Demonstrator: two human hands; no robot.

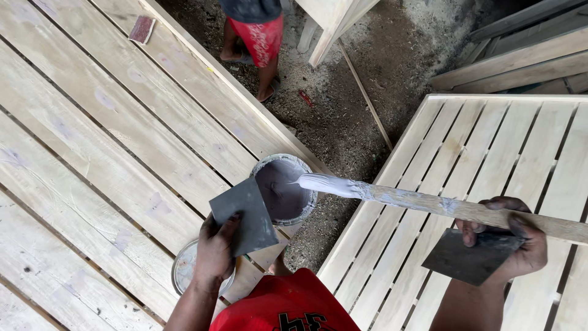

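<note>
The left hand (pixel 215 251) is closed on a dark flat scraper (pixel 245 216) beside the tin of grey filler (pixel 283 189). The right hand (pixel 511 239) grips a filler-coated wooden stick (pixel 429 203) and a second scraper (pixel 468 260); the stick's tip rests in the tin on the slatted panel (pixel 92 141).

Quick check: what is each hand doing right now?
Left hand: closed on a grey scraper card.
Right hand: closed on a wooden stick and a second grey card.
</note>
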